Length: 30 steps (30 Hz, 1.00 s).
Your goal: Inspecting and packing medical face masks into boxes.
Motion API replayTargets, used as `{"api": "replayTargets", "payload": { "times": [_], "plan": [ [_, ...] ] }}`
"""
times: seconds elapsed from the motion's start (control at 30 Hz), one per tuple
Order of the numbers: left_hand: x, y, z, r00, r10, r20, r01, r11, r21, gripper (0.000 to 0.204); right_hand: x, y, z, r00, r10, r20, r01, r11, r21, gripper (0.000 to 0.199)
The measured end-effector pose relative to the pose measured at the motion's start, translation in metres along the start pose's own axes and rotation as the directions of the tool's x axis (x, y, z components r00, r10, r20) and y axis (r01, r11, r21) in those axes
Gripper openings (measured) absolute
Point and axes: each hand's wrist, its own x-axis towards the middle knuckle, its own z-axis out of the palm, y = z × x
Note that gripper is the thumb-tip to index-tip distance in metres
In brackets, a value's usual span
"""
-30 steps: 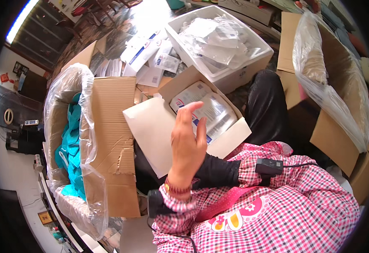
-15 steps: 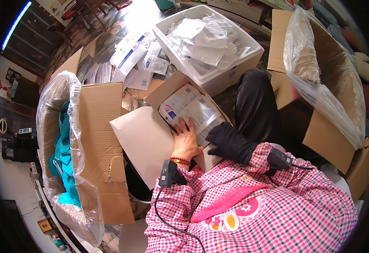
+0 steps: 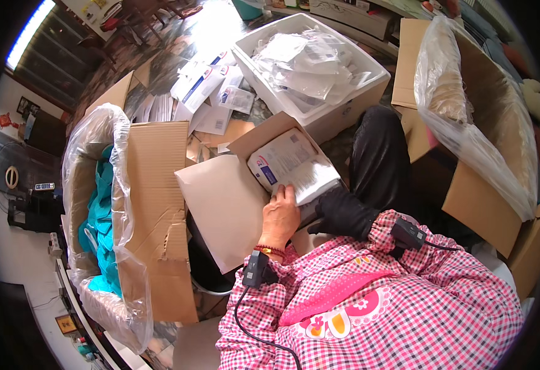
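A small open cardboard box [image 3: 214, 213] rests in front of me, its pale left flap folded out. Inside lie flat white-and-clear packets [image 3: 285, 154] with blue-and-red print, in a stack. My bare left hand [image 3: 281, 216], with a beaded bracelet at the wrist, lays its fingertips on the near edge of the top packet; the fingers are slightly bent and hold nothing. At the box's near right corner is my right hand [image 3: 347, 213] in a black glove, thumb apart from the fingers. Dark cloth hides detail there, and some fingertips are hard to make out.
A white foam bin [image 3: 375, 86] full of clear packets stands beyond the box. To the left, a plastic-lined carton [image 3: 156, 216] holds teal cloth items [image 3: 103, 216]. Another lined carton [image 3: 483, 191] stands open at right. Printed white packs [image 3: 199, 89] lie on the floor.
My left hand has drawn back toward me, from flat on the packets to their near edge. The right hand has shifted slightly right and nearer. The whole view has moved a little.
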Motion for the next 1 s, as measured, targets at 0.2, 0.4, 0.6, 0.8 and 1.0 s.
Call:
{"api": "replayTargets", "payload": {
  "times": [0.2, 0.4, 0.6, 0.8, 1.0],
  "plan": [
    [0.001, -0.005, -0.022, 0.872, -0.181, -0.455, -0.039, 0.900, -0.433, 0.045, -0.007, -0.001, 0.004, 0.990, 0.036, 0.133, -0.034, 0.999, -0.011, 0.045],
    [-0.004, -0.014, -0.026, 0.915, -0.015, -0.403, -0.159, 0.905, -0.394, 0.033, -0.001, 0.003, 0.009, 1.000, -0.023, 0.020, 0.021, 0.995, 0.094, 0.022],
    [-0.002, -0.020, -0.034, 0.961, -0.254, -0.113, -0.064, 0.196, -0.979, 0.019, 0.028, -0.009, -0.044, 0.812, -0.035, -0.583, 0.015, 0.999, -0.038, 0.060],
    [-0.006, -0.015, -0.041, 0.996, -0.086, 0.035, 0.038, 0.025, -0.999, 0.018, 0.056, -0.007, -0.060, 0.999, 0.018, -0.031, -0.023, 0.990, -0.141, 0.044],
    [-0.002, -0.021, -0.021, 0.975, -0.216, -0.054, -0.033, 0.097, -0.995, 0.017, 0.059, 0.003, -0.041, 0.984, 0.145, -0.104, -0.135, 0.986, 0.102, 0.036]
  ]
}}
